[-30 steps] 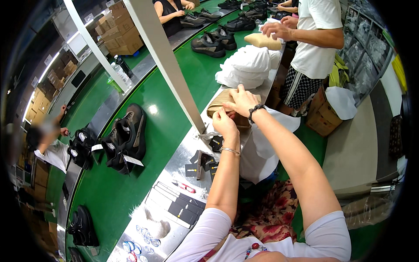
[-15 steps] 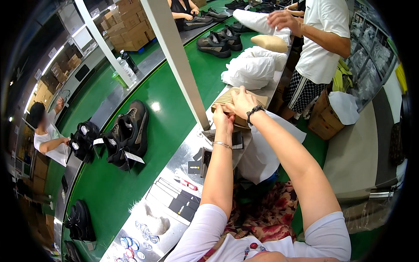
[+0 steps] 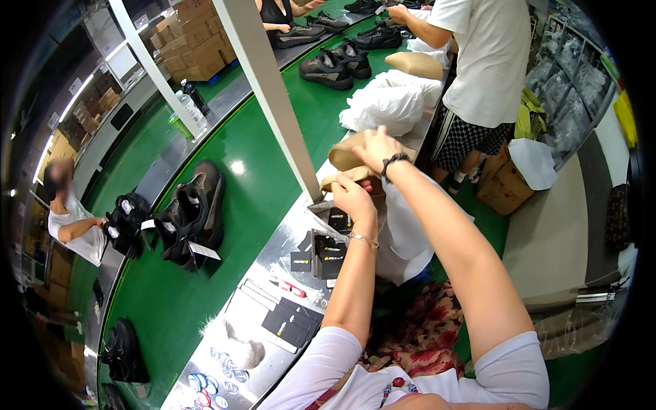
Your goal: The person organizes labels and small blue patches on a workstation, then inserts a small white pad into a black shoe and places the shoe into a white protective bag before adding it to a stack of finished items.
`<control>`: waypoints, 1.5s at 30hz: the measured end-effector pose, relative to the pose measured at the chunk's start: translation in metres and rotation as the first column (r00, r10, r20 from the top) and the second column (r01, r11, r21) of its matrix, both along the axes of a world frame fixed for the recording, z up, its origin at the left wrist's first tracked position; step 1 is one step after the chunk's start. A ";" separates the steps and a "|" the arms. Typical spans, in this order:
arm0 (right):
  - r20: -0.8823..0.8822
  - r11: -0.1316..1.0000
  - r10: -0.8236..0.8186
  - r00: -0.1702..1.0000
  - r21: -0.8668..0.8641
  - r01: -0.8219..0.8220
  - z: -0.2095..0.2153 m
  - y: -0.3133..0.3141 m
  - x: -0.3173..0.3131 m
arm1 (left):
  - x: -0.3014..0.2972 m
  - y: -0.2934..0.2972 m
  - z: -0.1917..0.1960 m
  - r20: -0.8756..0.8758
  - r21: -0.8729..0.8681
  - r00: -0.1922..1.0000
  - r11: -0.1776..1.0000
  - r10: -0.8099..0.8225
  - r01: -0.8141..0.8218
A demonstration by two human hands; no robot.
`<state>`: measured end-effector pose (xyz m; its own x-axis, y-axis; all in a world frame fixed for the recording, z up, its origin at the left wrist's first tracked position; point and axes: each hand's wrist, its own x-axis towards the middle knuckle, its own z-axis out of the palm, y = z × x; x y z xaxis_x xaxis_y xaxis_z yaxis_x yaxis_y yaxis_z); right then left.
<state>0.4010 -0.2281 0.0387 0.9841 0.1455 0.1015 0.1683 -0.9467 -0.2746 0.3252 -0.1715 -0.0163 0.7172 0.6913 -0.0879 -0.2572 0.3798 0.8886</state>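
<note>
Both my hands are above the far end of the metal side table. My left hand point(image 3: 353, 196) is closed around the edge of a tan ribbed shoe insert point(image 3: 336, 179), its fingers partly hidden underneath. Just beyond it, my right hand point(image 3: 380, 152) grips a second tan piece point(image 3: 345, 153), rounded at its left end, which seems to be another shoe insert. The two pieces lie close together; whether they touch I cannot tell. Near my left wrist is a small open box holding black cards point(image 3: 331, 251). Behind my hands lies a heap of white paper point(image 3: 384, 102).
A green conveyor point(image 3: 263, 198) curves past on the left, carrying black-brown shoes point(image 3: 193, 215) with white tags. A white post point(image 3: 273, 102) rises beside my hands. Red-handled snippers point(image 3: 292, 288), black tags point(image 3: 290, 321) and round stickers point(image 3: 205, 386) lie nearer. A co-worker point(image 3: 482, 61) stands at right.
The tan inserts, stacked together before, are now apart, with one in each hand. My left hand has shifted a little nearer. The co-worker at right has drawn their arm away from the white paper.
</note>
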 end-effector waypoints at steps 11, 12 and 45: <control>0.156 0.972 0.067 0.986 0.214 -0.099 -0.019 -0.013 -0.011 | -0.063 0.076 0.036 0.189 0.007 0.927 0.944 -0.325 0.330; 0.155 0.957 0.078 0.985 0.265 -0.117 -0.012 -0.021 -0.013 | -0.072 0.087 0.044 0.190 -0.036 0.919 0.933 -0.344 0.357; 0.370 0.626 0.511 0.776 0.458 -0.631 0.107 -0.109 -0.145 | -0.117 -0.018 0.051 0.141 0.086 0.323 0.337 -0.936 0.938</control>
